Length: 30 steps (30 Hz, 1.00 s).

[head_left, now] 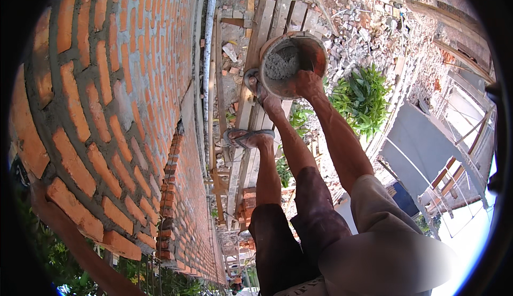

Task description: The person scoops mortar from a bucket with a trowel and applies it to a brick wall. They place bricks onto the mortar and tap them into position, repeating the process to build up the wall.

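Note:
My right hand [308, 84] is shut on the near rim of a round orange-brown bucket [318, 47]. Grey mortar [283, 63] fills the bucket, which sits on wooden scaffold planks [270, 15]. My two sandalled feet [248, 137] stand on the same planks, and the farther foot [254, 80] touches the bucket's left side. What looks like my left forearm [80, 245] runs up along the lower left edge beside the red brick wall [107, 93]. My left hand is lost in the dark rim.
The brick wall with grey joints fills the left half. A pale pole [209, 39] and timber posts run beside it. Far below lie rubble [363, 34], a green plant [363, 101], a grey sheet [417, 141] and stacked bricks [248, 200].

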Motion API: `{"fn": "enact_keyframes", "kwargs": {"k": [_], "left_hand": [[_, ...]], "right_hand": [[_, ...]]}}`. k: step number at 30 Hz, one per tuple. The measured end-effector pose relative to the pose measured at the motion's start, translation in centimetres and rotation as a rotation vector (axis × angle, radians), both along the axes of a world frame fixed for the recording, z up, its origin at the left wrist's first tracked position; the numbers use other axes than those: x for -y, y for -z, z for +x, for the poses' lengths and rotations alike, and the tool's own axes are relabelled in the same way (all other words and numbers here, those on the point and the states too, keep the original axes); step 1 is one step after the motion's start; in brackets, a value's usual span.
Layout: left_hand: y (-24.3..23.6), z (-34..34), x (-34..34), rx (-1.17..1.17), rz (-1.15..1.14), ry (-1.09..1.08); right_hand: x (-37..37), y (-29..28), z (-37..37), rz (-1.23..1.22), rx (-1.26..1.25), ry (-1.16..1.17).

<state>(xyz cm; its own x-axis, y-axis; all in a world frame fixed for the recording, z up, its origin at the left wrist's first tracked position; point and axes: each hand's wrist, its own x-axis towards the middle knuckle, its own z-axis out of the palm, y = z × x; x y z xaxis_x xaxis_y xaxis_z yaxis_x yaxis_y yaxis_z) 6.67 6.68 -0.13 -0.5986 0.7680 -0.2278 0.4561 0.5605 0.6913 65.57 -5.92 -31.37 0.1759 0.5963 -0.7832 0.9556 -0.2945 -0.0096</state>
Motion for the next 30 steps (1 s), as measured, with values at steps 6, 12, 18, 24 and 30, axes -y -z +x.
{"fn": "enact_keyframes", "kwargs": {"k": [6,12,18,24,30], "left_hand": [[0.2,0.1,-0.2,0.025,0.041,-0.012],[0.0,1.7,-0.3,-0.076,-0.006,-0.006],[-0.3,2.2,-0.7,-0.098,-0.024,-0.038],[0.0,1.6,-0.7,-0.07,0.053,-0.074],[-0.7,1.7,-0.6,-0.047,-0.05,-0.09]], "right_hand": [[2.3,3.2,2.2,-0.008,-0.132,0.052],[1.6,2.0,5.7,-0.375,-0.441,0.457],[0.8,0.3,5.2,-0.377,-0.475,0.44],[1.4,-0.1,5.1,-0.285,-0.478,0.386],[2.3,1.3,4.1,-0.128,-0.546,0.416]]}}
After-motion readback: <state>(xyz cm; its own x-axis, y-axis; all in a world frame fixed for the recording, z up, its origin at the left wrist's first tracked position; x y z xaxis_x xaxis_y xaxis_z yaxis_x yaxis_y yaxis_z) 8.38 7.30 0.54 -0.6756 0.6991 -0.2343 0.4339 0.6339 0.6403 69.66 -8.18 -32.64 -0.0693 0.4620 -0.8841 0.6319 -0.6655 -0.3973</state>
